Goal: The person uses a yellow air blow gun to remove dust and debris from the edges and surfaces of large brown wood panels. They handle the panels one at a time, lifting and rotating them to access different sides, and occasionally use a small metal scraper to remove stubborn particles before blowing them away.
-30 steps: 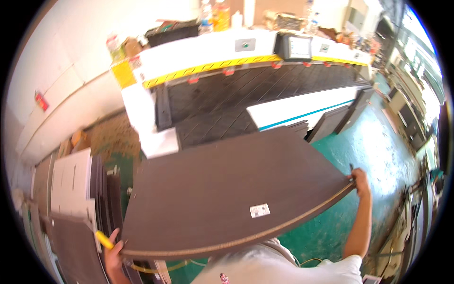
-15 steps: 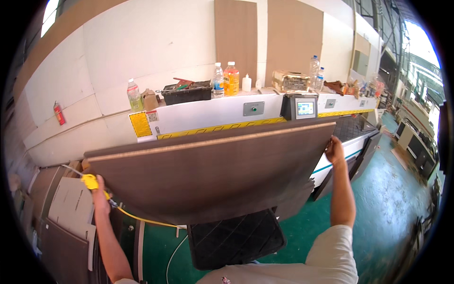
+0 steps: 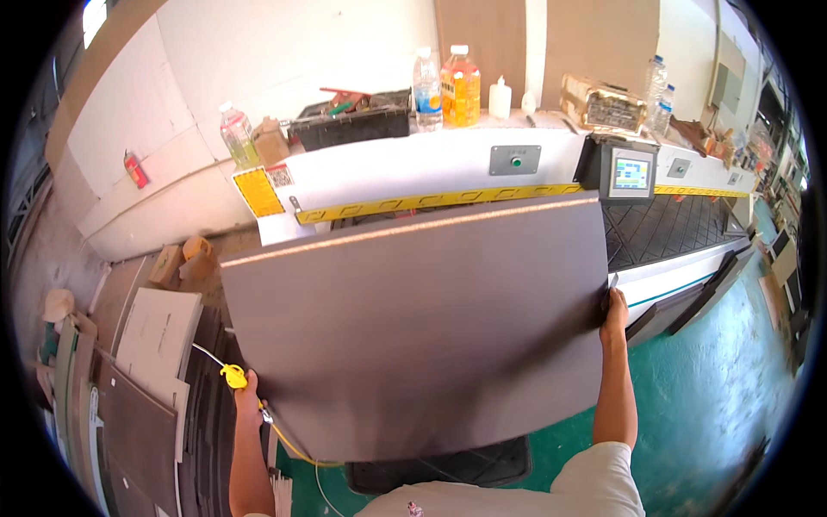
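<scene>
A large dark brown panel (image 3: 413,336) stands tilted in front of me, its raw chipboard edge along the top. My left hand (image 3: 246,398) is closed around a yellow air blow gun (image 3: 233,376) with a thin metal nozzle, beside the panel's lower left edge. From the gun's metal fitting a yellow hose (image 3: 297,450) runs down below the panel. At the panel's right edge, my right hand (image 3: 614,314) is closed on it, fingers partly hidden. A small greyish piece shows just above that hand, too small to name.
Behind the panel is a white machine with a yellow strip (image 3: 439,203), a control screen (image 3: 631,175) and a black slatted bed (image 3: 663,228). Bottles, a black tool bin (image 3: 353,119) and a box (image 3: 605,103) stand on top. Stacked boards (image 3: 142,431) lean at left; a black padded surface (image 3: 439,470) lies below.
The panel has come lower and nearer in the view, its front face turned more toward me. Both hands have moved with it, and the view has shifted.
</scene>
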The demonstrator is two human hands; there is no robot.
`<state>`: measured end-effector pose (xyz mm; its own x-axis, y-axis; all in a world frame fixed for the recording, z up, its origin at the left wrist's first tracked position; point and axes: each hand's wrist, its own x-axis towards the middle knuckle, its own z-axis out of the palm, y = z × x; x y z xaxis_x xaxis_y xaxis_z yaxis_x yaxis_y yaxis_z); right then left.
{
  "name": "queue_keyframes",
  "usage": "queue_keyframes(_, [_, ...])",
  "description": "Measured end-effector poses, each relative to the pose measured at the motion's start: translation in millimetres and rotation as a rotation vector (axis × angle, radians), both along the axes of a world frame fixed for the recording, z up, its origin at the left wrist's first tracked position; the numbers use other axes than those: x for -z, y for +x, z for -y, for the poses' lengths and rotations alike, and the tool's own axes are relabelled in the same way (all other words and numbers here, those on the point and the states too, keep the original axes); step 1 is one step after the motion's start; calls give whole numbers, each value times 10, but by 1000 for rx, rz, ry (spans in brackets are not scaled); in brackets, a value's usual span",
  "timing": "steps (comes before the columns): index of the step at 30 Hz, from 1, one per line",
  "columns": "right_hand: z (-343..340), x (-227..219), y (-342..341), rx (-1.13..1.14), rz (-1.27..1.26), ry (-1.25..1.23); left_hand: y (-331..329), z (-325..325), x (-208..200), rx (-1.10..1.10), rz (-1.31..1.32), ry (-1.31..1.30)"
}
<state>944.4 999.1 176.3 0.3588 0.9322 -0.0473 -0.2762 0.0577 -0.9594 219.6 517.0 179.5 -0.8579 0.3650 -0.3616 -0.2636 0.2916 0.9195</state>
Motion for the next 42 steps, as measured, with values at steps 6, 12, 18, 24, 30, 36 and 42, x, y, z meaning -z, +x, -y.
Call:
queue_keyframes(6, [-188,1076,492,-84,222,-263,504,193,761,-41,157,-230])
queue_keyframes(12, [-374,1726,495,-168,364,-403,767,119,1155,-85,179,-453])
queue_keyframes(18, [-494,1550,-457,-62,1285,82,665,93,1287,26,140,-552])
queue_keyframes(24, [-716,1541,-2167,-497,1269,470,833,293,1094,53,211,-630])
queue_keyframes(30, [-2189,1775,-634,124,1693,48,1119,1277,1105,35,350,-780])
queue_keyframes(36, [-2223,1871,-815,-41,1459,-10,1732,1854,858,-51,429,-667])
queue_keyframes(42, [-1337,1751,-2228,-369,1380,124,1795,1797,718,-70,451,-632])
